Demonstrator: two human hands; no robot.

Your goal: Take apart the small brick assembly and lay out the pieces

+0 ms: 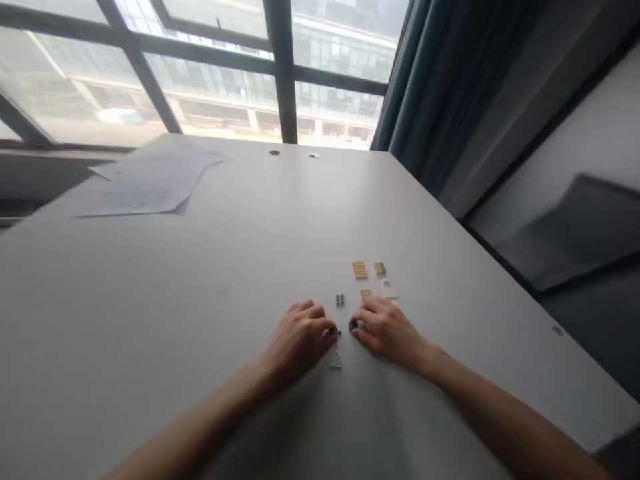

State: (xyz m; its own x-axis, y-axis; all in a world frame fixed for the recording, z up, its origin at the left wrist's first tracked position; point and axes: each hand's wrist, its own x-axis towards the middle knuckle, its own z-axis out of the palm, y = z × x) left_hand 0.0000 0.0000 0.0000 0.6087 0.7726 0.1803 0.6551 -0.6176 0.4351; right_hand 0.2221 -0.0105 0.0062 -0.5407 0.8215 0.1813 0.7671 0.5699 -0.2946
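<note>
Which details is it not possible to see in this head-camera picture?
Head view:
Dark piece in the left hand: mostly hidden by fingers and thumb.
Rounded dark piece in the right hand: partly hidden by fingertips.
Nearest yellow piece: lower edge hidden by right hand.
Papers: any text too blurred.
Forearms: cut off by bottom edge.

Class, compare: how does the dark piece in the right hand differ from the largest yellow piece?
The dark piece is pinched in the right hand; the largest yellow piece lies flat on the table. The dark piece is partly covered; the yellow piece shows whole and rectangular. Both are smaller than the hand.
</note>
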